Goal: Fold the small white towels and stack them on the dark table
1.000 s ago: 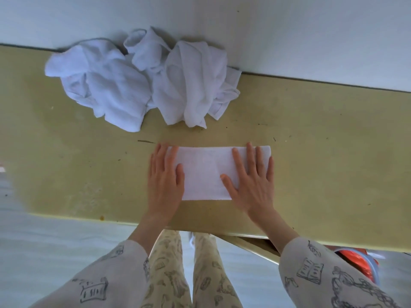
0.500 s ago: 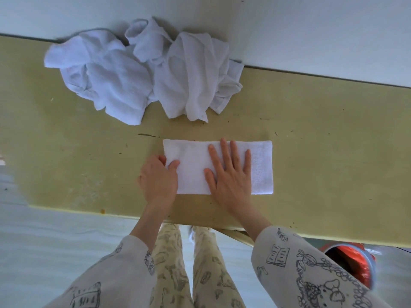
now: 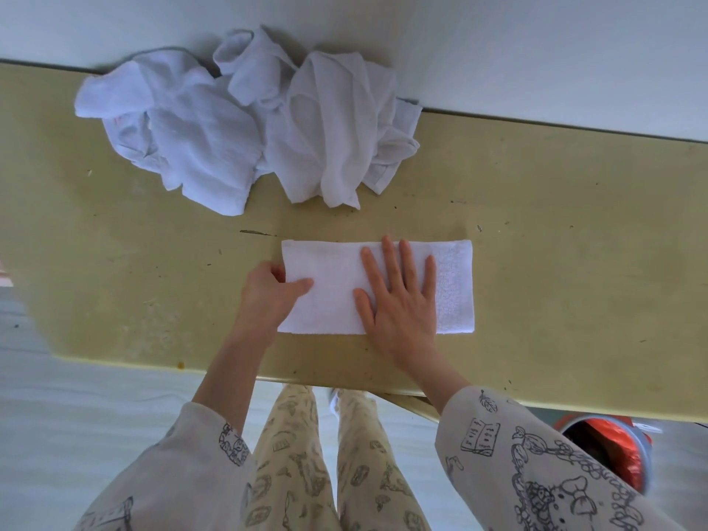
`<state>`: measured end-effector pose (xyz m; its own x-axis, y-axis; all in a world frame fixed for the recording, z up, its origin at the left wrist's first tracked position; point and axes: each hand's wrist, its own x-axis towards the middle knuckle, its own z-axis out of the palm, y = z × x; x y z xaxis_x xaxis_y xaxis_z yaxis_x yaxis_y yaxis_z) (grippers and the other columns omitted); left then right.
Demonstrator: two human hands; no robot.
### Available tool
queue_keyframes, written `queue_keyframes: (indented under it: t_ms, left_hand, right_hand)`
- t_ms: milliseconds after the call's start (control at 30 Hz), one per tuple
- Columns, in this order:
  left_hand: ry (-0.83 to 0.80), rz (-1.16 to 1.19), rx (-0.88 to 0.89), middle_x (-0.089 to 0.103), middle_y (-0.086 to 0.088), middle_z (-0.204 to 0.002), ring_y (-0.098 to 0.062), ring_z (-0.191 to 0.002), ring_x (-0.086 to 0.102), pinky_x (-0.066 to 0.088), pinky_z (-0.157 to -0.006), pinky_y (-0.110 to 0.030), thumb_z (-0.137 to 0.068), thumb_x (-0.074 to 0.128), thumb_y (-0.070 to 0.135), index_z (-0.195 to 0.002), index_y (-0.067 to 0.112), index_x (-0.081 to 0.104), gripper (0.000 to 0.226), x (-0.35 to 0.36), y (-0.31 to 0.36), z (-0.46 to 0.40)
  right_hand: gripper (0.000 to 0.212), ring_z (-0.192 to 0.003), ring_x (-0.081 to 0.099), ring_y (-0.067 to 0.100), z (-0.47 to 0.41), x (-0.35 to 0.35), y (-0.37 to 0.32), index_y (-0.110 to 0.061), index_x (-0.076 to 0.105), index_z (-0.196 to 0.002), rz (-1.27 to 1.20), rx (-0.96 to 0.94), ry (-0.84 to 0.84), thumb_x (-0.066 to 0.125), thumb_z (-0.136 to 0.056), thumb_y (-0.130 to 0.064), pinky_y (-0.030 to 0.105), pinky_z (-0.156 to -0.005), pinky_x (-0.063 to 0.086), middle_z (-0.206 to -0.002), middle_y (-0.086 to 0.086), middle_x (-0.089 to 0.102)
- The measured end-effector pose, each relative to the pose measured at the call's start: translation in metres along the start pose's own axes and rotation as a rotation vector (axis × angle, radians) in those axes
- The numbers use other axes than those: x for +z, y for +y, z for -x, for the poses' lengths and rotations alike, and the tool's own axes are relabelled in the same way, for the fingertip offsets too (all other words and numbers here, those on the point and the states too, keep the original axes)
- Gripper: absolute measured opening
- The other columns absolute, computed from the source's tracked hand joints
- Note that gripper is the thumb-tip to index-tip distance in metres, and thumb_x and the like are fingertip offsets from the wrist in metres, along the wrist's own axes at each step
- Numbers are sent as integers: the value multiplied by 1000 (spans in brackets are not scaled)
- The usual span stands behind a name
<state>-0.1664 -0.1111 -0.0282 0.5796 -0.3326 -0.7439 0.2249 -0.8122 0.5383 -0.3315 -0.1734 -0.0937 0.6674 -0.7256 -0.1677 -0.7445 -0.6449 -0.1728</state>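
Since the earlier frame, the right hand point(image 3: 398, 300) has been slid to the towel point(image 3: 333, 285) middle, lying flat. The left hand point(image 3: 268, 293) pinches its left end. Soft and limp on the table point(image 3: 555, 243), it is best lifted there.

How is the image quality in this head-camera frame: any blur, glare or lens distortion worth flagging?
Head view: soft, even light, no glare; only a faint shadow behind the crumpled towel pile. The wide lens tilts and bends the table edges. The folded towel and both hands, left hand, right hand, are sharp; frame corners are softer.
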Motion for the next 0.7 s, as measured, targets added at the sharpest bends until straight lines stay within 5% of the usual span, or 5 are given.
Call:
queue_keyframes:
  t_ms: [233,367,500,700]
  left_hand:
    - [-26,-37,13,65,-11,-98,-29,-90,62,52,-81,-43,-77,72,10,-93,5,60,21,0,-6,-2]
    - [28,-47,71,64,-6,-86,-24,-79,60,49,-64,-30,-79,71,20,-88,7,60,19,5,-8,-1]
    - [203,-132,154,46,2,-62,-10,-57,43,30,-49,-22,-95,43,35,-63,15,43,38,9,-7,2]
    - [350,-211,249,54,0,-77,-22,-73,52,42,-63,-33,-98,38,33,-96,7,55,31,15,-14,-6]
  right_hand:
    - [58,-144,8,24,0,1,1,-24,21,-147,-1,0,7,24,-95,-48,55,-113,5,-156,7,18]
    - [58,-143,14,28,-4,-3,-9,-23,23,-146,-28,22,27,25,-94,-47,58,-112,6,-155,9,21]
    - [54,-142,20,29,-16,-8,-28,-23,32,-144,-68,-52,33,25,-95,-45,59,-110,9,-154,10,25]
    - [55,-143,20,28,-15,3,-29,-22,30,-145,-20,-84,6,26,-95,-45,58,-112,8,-154,8,25]
